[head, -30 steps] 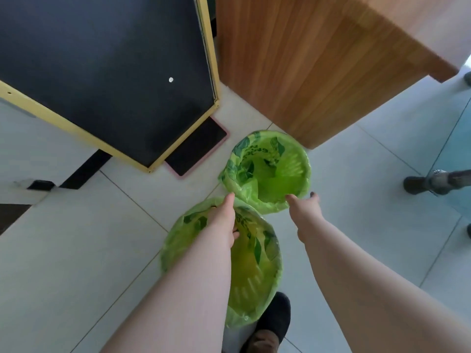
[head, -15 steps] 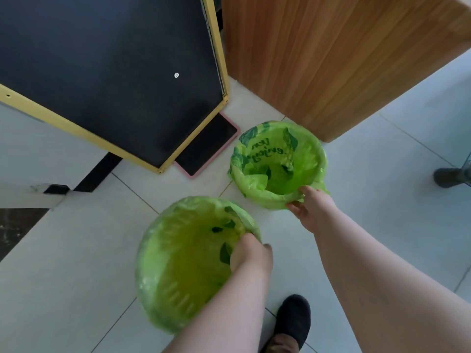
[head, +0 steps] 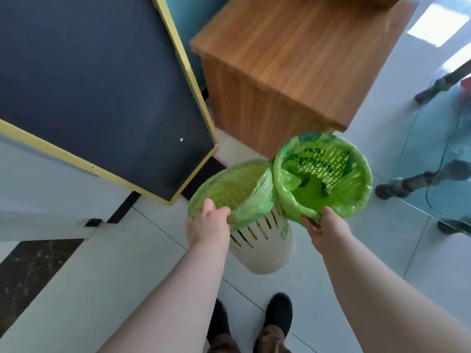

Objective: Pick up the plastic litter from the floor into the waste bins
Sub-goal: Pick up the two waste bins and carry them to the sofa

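Here, from the head camera, the person's two bare arms reach forward and down, each hand gripping one waste bin by its near rim. The left hand (head: 207, 226) has its fingers curled tight over the edge of the left bin (head: 260, 240) — a pale slotted basket lined with a green plastic bag, tilted so its side wall and base show. The right hand (head: 325, 229) pinches the near rim of the right bin (head: 356, 174), fingers closed on the green liner; through this liner the basket's slots show on the far wall. The two bins touch rim to rim, the right one overlapping the left's far edge. Both seem held above the tiled floor (head: 114, 271), though contact with it cannot be judged for certain. No plastic litter is visible on the floor. Behind stand a black board with a yellow frame (head: 89, 85) and a wooden cabinet (head: 293, 59); a glass tabletop (head: 438, 154) lies to the right — and two dark shoes (head: 279, 314) below.
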